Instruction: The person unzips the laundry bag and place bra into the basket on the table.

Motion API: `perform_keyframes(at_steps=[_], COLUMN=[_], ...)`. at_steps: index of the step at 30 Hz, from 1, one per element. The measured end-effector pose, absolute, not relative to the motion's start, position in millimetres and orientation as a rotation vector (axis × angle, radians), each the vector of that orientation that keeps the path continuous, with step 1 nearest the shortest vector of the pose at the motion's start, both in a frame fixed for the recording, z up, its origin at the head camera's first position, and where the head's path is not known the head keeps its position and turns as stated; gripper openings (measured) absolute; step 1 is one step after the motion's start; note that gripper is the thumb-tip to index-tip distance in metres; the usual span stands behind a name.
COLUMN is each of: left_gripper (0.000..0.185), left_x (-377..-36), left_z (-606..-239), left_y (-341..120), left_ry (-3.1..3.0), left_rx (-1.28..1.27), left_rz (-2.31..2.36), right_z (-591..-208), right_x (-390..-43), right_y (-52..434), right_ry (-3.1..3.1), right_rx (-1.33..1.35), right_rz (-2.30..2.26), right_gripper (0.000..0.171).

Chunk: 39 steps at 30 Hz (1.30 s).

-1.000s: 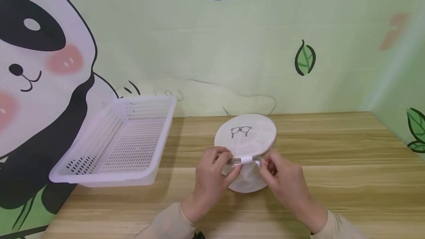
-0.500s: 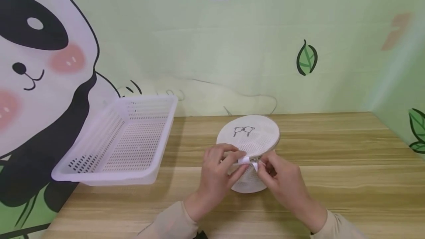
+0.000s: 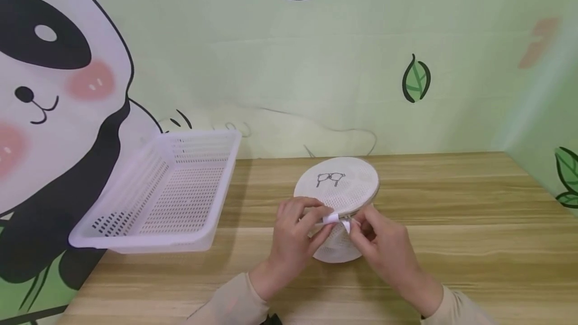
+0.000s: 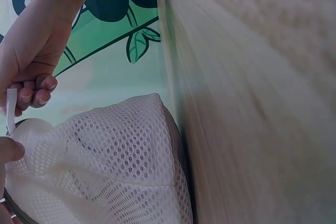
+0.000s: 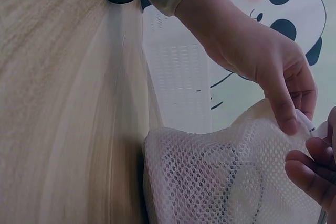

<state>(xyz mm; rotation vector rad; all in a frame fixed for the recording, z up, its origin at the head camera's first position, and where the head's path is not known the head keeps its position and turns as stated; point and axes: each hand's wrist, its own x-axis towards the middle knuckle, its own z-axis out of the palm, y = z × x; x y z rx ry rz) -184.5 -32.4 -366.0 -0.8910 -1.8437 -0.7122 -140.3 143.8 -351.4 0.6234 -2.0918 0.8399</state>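
Right of the basket, both hands pinch the mesh bag by its edge; tabletop extends rightward.

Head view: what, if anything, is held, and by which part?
The mesh bag, by the near edge of its round top: the left hand pinches at the white band, the right hand just beside it, its exact hold hidden.

From here the table shows pale and darker brown wood grain running across its top. A white perforated basket sits at the left end; well apart to its right stands a round white mesh bag.
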Motion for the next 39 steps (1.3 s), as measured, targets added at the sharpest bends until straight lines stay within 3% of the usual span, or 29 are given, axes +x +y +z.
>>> perform_keyframes(at_steps=[34,39], left_gripper=[0.019,0.012], left_x=[-184.7,-184.7], left_z=[-360.3,-357.9], left_y=[-33.6,-37.2], left_ry=[-1.761,-1.751], left_rx=[-0.935,-0.957], left_rz=[-0.635,-0.607], right_z=[-353.0,-351.7], right_x=[-145.1,-147.8], right_y=[135.9,141.9], right_ry=[-2.072,-2.079], right_rx=[0.591,0.575], right_rz=[0.718,0.687], right_gripper=[0.014,0.014])
